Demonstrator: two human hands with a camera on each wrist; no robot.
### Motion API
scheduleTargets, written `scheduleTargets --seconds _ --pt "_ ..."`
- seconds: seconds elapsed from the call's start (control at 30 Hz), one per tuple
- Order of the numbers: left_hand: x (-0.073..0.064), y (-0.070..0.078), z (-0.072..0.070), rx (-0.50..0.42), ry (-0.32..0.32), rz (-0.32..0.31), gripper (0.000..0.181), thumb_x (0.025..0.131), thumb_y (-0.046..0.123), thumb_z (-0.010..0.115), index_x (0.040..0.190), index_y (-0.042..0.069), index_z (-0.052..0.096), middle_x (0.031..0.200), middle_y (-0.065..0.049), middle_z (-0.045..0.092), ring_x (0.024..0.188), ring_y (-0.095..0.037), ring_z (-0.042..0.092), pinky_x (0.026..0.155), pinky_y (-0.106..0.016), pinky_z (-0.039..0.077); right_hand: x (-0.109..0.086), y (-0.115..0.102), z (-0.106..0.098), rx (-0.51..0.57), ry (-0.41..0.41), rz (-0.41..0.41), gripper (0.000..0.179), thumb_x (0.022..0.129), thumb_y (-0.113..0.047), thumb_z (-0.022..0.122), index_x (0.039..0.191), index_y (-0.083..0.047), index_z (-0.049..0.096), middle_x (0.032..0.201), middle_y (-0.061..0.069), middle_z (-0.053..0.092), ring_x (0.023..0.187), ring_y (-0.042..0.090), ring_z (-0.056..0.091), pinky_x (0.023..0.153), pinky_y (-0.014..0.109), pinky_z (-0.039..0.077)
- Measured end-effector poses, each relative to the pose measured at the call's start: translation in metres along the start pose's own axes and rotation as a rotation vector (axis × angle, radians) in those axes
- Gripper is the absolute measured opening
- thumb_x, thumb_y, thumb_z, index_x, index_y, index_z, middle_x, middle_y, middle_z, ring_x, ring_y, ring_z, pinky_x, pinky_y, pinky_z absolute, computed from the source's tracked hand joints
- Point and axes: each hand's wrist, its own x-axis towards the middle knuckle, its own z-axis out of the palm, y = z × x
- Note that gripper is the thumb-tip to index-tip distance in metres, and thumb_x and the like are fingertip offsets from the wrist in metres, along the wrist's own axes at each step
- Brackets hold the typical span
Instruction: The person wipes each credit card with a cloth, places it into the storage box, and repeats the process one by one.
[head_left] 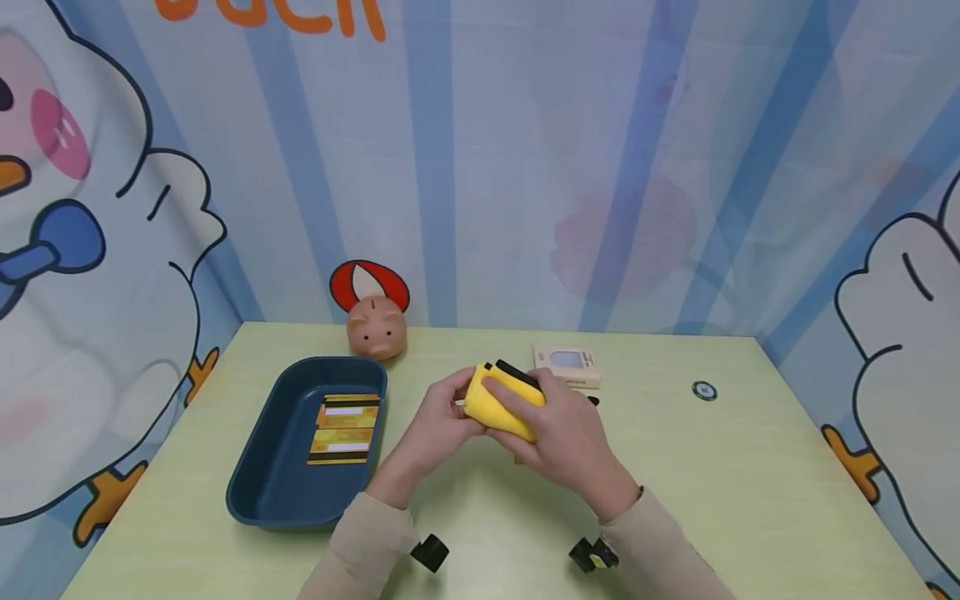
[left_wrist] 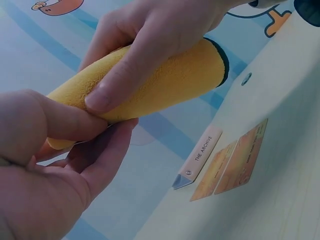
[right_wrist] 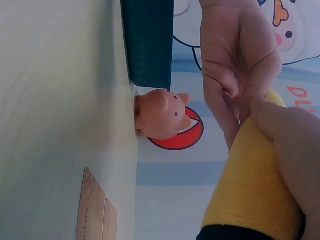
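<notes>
Both hands hold a yellow fuzzy cloth [head_left: 491, 410] with a black edge, bundled into a rough roll above the table. At its left end, my left hand [head_left: 444, 414] pinches the cloth between thumb and fingers, plain in the left wrist view. My right hand [head_left: 566, 429] grips the wider part, its thumb [left_wrist: 107, 95] lying along the fuzzy side. The black edge [right_wrist: 240, 232] shows at the far end from the left hand. Two orange cards [left_wrist: 230, 167] lie on the table below, mostly hidden by the right hand in the head view.
To the left stands a dark blue tray [head_left: 258, 467] with two gold cards [head_left: 341, 446] in it. Behind it sits a pink piggy bank [head_left: 377, 333]. A pale box [head_left: 585, 377] marked "ARCHIVE" lies beyond the right hand, and a round chip [head_left: 704, 391] lies far right.
</notes>
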Motion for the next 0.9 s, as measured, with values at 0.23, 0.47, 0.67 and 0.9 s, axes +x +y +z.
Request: scheduleTargets --seconds 0.23,0.47,0.67,0.9 --pt "0.0 0.002 0.001 -0.043 0.07 -0.011 0.067 0.09 -0.018 0.069 0.151 0.006 0.054 0.134 -0.022 0.06 0.1 -0.029 0.075 0.086 -0.037 0.064 0.003 0.002 0.0 -0.012 0.006 0.013 0.063 0.092 -0.052 0.078 0.15 -0.035 0.06 0.117 0.022 0.061 0.082 0.029 0.064 0.062 0.04 0.058" --pt "-0.001 0.009 -0.003 -0.093 0.122 -0.038 0.064 0.093 -0.013 0.07 0.152 0.008 0.055 0.121 -0.021 0.059 0.1 -0.03 0.076 0.086 -0.039 0.063 0.004 0.009 -0.003 -0.003 0.015 0.018 0.063 0.092 -0.047 0.079 0.151 -0.036 0.059 0.123 0.024 0.06 0.088 0.032 0.067 0.063 0.043 0.06" --pt "-0.003 0.013 -0.008 -0.131 0.132 -0.015 0.059 0.096 -0.012 0.066 0.15 0.007 0.055 0.123 -0.024 0.06 0.101 -0.032 0.077 0.086 -0.039 0.063 0.002 0.019 -0.006 0.028 -0.004 0.025 0.065 0.093 -0.045 0.078 0.153 -0.035 0.056 0.126 0.024 0.06 0.093 0.033 0.067 0.064 0.044 0.062" --pt "-0.003 0.015 -0.013 -0.186 0.148 -0.014 0.057 0.097 -0.013 0.064 0.15 0.007 0.055 0.123 -0.024 0.06 0.099 -0.032 0.078 0.085 -0.038 0.064 0.0 0.029 -0.01 0.045 0.029 0.017 0.064 0.093 -0.044 0.078 0.153 -0.034 0.057 0.123 0.023 0.06 0.092 0.031 0.064 0.061 0.043 0.06"
